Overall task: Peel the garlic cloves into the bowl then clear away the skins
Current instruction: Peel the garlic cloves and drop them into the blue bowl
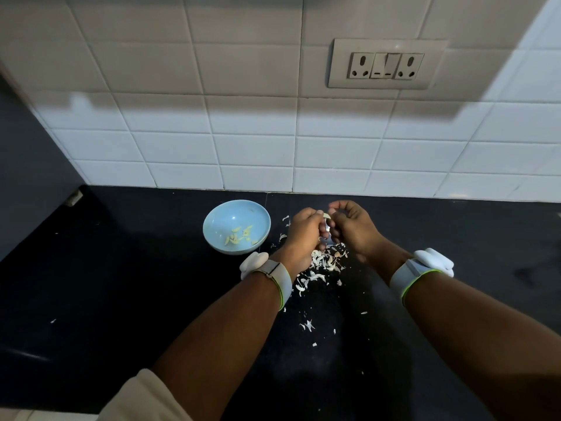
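Observation:
A light blue bowl (236,226) sits on the black counter and holds several peeled garlic cloves (239,235). Just right of it my left hand (303,235) and my right hand (352,229) meet above the counter, both pinching one small garlic clove (326,216) between their fingertips. A pile of white garlic skins (326,261) lies on the counter below my hands, with more flakes scattered toward me. Both wrists wear white bands.
The black counter (121,284) runs to a white tiled wall (258,132) close behind the bowl. A socket and switch plate (385,64) is on the wall above. A dark panel (27,165) bounds the left side.

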Available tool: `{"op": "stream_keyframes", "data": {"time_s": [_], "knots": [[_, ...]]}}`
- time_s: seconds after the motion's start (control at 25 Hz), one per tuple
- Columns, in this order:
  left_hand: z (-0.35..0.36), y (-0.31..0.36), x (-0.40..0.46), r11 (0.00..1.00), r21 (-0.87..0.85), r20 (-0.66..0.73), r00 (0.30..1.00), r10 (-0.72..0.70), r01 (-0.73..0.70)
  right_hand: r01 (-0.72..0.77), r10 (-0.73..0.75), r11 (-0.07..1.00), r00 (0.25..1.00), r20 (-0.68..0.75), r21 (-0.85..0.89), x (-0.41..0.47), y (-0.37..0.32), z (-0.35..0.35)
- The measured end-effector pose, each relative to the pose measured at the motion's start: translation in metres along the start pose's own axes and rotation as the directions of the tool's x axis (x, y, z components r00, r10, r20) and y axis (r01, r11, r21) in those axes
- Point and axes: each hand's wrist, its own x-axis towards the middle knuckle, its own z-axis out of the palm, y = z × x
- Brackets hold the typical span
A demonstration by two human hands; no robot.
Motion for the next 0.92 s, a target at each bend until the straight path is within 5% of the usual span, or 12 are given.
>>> {"op": "stream_keyframes", "data": {"time_s": [0.16, 0.28, 0.48, 0.64, 0.76, 0.92], "knots": [[0.006, -0.003, 0.005, 0.993, -0.100, -0.009, 0.998, 0.060, -0.060, -0.118, 0.138, 0.927, 0.990, -0.029, 0.356, 0.003, -0.006, 0.005], [0.005, -0.003, 0.004, 0.994, -0.086, 0.024, 0.997, 0.075, -0.073, -0.132, 0.175, 0.910, 0.982, -0.076, 0.393, 0.006, -0.008, 0.002], [-0.001, -0.011, 0.005, 0.932, 0.220, 0.099, 0.957, 0.272, -0.287, -0.150, 0.218, 0.957, 0.937, -0.271, 0.250, 0.013, -0.006, 0.002], [-0.001, -0.009, 0.012, 0.865, 0.402, -0.099, 0.925, 0.367, -0.300, 0.008, -0.019, 0.999, 0.946, -0.325, -0.037, 0.002, -0.010, 0.014], [0.001, -0.005, 0.011, 0.887, 0.390, -0.169, 0.928, 0.331, -0.245, 0.119, -0.233, 0.904, 0.942, -0.240, -0.410, -0.004, -0.017, 0.014], [-0.002, -0.004, 0.006, 0.742, 0.547, -0.010, 0.884, 0.468, -0.387, 0.104, -0.267, 0.810, 0.941, -0.206, -0.577, 0.001, -0.017, 0.006]]}}
